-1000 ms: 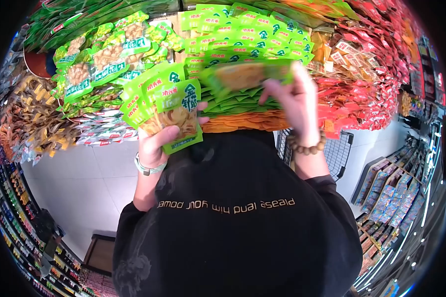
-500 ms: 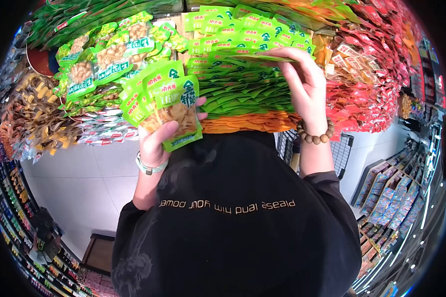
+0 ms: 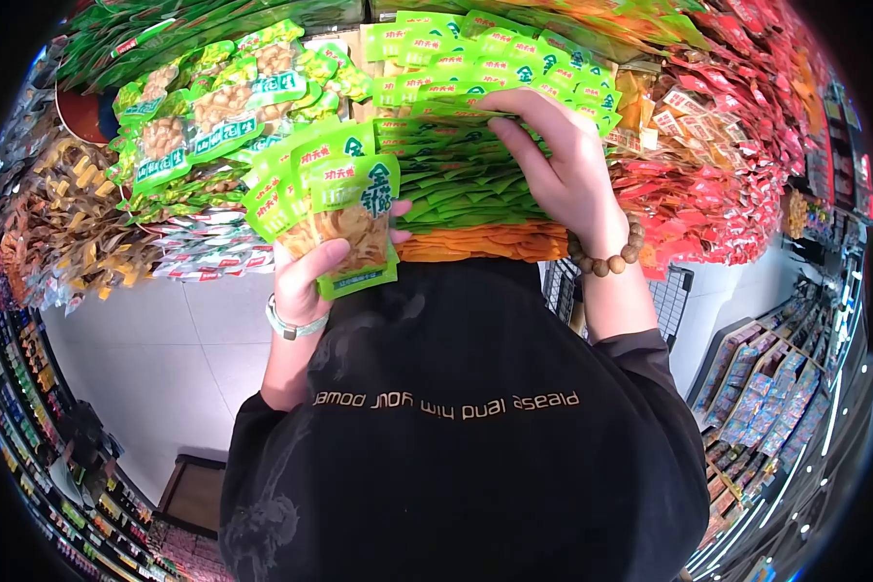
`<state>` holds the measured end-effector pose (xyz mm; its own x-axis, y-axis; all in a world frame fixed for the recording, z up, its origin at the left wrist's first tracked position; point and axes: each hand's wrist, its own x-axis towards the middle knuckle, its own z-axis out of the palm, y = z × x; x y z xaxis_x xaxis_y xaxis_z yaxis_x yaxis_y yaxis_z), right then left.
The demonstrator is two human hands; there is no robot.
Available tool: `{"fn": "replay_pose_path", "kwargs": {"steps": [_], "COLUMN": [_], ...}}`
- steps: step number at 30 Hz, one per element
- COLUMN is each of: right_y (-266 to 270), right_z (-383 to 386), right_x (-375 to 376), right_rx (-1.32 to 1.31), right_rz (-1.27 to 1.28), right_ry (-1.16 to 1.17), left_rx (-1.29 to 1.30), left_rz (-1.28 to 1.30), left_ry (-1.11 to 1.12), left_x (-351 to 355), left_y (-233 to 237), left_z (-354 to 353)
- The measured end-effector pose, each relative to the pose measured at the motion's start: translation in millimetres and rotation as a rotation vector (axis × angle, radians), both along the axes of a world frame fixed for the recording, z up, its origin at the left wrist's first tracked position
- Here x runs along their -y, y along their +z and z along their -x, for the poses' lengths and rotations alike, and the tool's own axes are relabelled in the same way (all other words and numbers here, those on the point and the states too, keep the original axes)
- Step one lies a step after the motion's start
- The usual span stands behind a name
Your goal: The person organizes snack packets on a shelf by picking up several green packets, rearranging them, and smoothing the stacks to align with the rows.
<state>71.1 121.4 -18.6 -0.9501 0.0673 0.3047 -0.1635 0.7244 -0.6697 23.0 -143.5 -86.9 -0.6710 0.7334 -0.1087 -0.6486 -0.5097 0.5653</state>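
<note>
My left hand [image 3: 310, 276] is closed around a fanned bunch of green snack packets [image 3: 344, 233] with clear windows showing pale brown food. The thumb lies across the front, and fingertips show behind the right edge. My right hand [image 3: 563, 160] is over the stacked green snack packets [image 3: 466, 170]. Its thumb and forefinger pinch the edge of a green packet [image 3: 456, 109] lying nearly flat above the stack. The far part of that packet blends in with the others.
Left of the stack lie green bags of peanuts [image 3: 223, 107] and brown-wrapped snacks [image 3: 63, 213]. Red packets [image 3: 718, 184] are heaped at the right. Orange packets [image 3: 485, 241] line the front. A black wire basket [image 3: 669, 296] stands below on the right.
My right hand has moved left and slightly down over the stack with the packet in its fingers. My left hand and its bunch have barely shifted.
</note>
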Motion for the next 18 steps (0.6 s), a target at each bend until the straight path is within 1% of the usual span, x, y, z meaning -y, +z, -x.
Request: {"fn": "replay_pose_path", "kwargs": {"steps": [2,5,8,9,12,16,18], "right_y": [-1,-5,3,2,-2,-9,-4], "right_z": [0,2,2,3,7,11,9], "right_x": [2,-6,-11,-12,-9,-8,-14], "right_rx": [0.025,-0.034,-0.02,-0.063,0.04,-0.024,-0.12], "right_rz": [0.015,-0.079,-0.006,-0.095,-0.008,-0.077,-0.094], "right_ry": [-0.021,-0.079,-0.128,-0.099,0.003,-0.004,-0.105], "left_rx": [-0.005,-0.001,-0.007,-0.011,-0.012,-0.016,-0.033], "left_rz": [0.016,0.011,0.012,0.014,0.016,0.024,0.0], "left_ry": [0.0,-0.009,-0.009,-0.01,-0.027,-0.035,-0.028], "left_x": [0,-1,-1,-1,-4,-4,-4], "left_y": [1,-2,0,0,-1,1,0], "left_z": [-1,0,0,0,1,2,3]}}
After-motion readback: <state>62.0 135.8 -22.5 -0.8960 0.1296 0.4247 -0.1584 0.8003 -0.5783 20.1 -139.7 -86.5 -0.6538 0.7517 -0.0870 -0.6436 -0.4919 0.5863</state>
